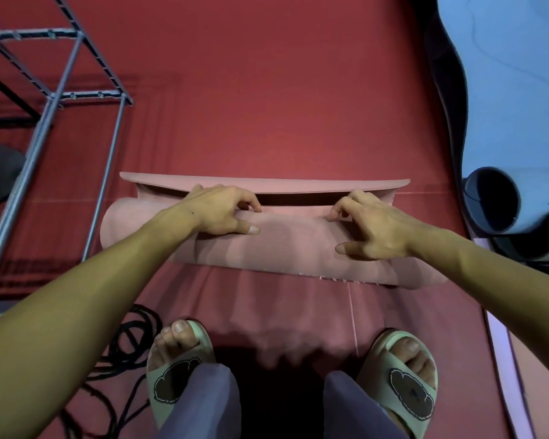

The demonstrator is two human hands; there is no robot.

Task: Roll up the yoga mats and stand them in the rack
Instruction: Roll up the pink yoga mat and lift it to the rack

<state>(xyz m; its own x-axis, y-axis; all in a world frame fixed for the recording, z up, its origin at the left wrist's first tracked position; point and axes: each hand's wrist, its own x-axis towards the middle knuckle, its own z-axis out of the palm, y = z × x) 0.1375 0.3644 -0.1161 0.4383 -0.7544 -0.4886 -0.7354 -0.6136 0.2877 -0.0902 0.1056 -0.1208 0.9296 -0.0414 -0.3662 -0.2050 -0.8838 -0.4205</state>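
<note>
Both grips, left hand [222, 210] and right hand [374, 229], have fingers curled over the pink yoga mat [292, 245] roll. Uneven pressure may skew the roll, telescoping its ends.

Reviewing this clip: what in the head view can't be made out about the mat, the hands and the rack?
- Pink mat: fingertips of left hand and right hand are hidden behind the roll.
- Metal rack: cut off by the left edge; contents not visible.
- Blue mat: cut off by the right edge.

Head view, steeply downward, close.
</note>
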